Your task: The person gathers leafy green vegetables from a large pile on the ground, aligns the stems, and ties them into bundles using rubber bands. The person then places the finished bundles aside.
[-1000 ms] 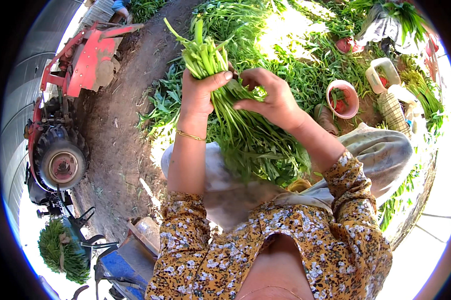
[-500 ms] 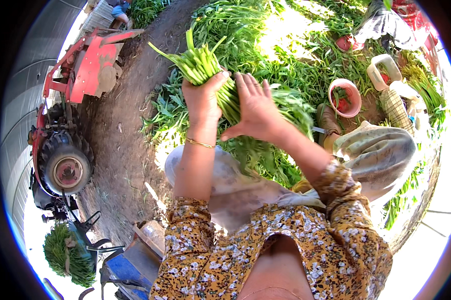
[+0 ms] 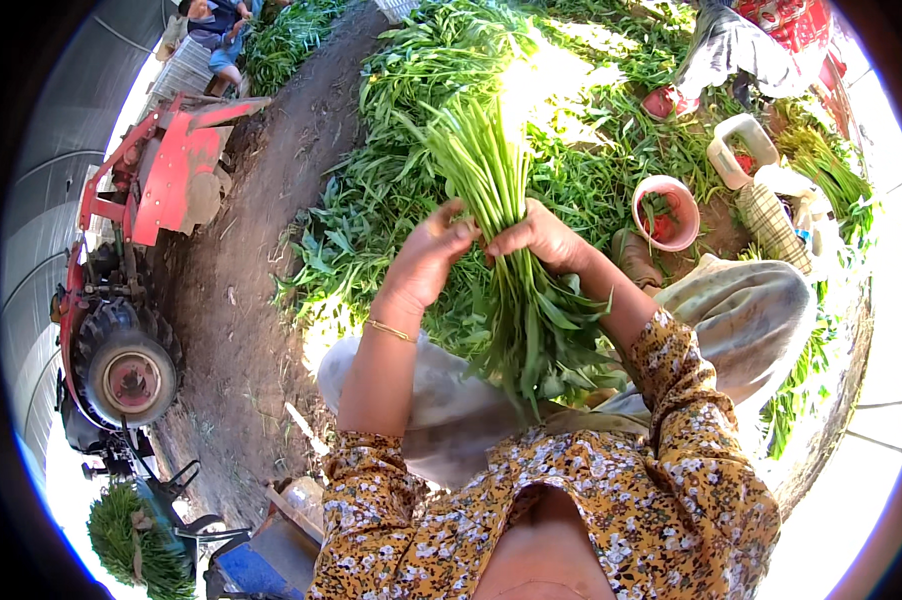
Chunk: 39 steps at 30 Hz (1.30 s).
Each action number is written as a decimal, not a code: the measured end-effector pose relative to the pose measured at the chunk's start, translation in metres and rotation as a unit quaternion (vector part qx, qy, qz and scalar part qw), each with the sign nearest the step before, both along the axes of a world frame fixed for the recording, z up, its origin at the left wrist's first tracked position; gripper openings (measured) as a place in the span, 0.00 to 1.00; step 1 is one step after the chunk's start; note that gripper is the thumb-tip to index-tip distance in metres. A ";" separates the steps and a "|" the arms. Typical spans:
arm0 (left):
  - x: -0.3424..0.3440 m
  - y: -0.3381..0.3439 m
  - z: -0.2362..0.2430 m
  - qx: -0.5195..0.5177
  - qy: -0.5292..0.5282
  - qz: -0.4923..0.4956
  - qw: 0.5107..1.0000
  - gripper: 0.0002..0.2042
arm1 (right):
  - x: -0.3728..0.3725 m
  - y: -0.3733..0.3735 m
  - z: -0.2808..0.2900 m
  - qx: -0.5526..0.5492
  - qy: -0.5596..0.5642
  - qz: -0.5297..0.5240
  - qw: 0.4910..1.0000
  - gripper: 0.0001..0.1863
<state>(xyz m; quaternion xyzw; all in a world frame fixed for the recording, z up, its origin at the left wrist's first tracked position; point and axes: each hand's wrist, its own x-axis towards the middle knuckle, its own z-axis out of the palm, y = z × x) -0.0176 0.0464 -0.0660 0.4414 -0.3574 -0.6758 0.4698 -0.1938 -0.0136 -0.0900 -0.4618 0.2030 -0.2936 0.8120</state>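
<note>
A bunch of long-stemmed leafy greens (image 3: 493, 185) stands almost upright between my hands, pale stems upward and dark leaves hanging down towards my lap. My left hand (image 3: 433, 250) grips it from the left, its thumb pressed against the stems. From the right, my right hand (image 3: 543, 238) closes round the same bunch, thumb across the front. The fingers behind the stems are partly hidden. Beneath and beyond the bunch spreads a big heap of cut greens (image 3: 401, 180).
To the right stand a pink bucket (image 3: 693, 215) with red bits inside and a cut-open pale container (image 3: 723, 160). A red machine with a tyre (image 3: 131, 385) stands left, beyond a dirt strip (image 3: 231, 300). Another person (image 3: 221, 45) is at far left. A tied bundle (image 3: 136, 540) lies lower left.
The bunch has swung from leaning left to nearly upright and come closer to me. My right hand, spread flat against it before, now grips the stems.
</note>
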 end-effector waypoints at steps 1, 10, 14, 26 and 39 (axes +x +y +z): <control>-0.002 -0.003 0.008 0.017 0.013 -0.066 0.998 0.36 | 0.000 0.003 0.003 0.035 -0.035 0.034 0.998 0.22; -0.019 -0.010 0.020 -0.118 0.179 -0.053 0.975 0.49 | 0.009 0.017 0.005 0.171 -0.060 0.283 0.942 0.28; -0.013 -0.004 0.018 -0.103 0.185 0.010 0.977 0.40 | 0.009 0.012 0.015 0.162 -0.017 0.301 0.939 0.30; -0.012 -0.010 0.021 -0.120 0.130 0.181 0.967 0.24 | 0.007 -0.008 0.038 -0.193 -0.047 -0.173 0.965 0.21; -0.006 -0.014 0.007 -0.087 0.060 0.213 0.971 0.21 | 0.038 -0.029 0.024 0.033 -0.039 -0.145 0.988 0.45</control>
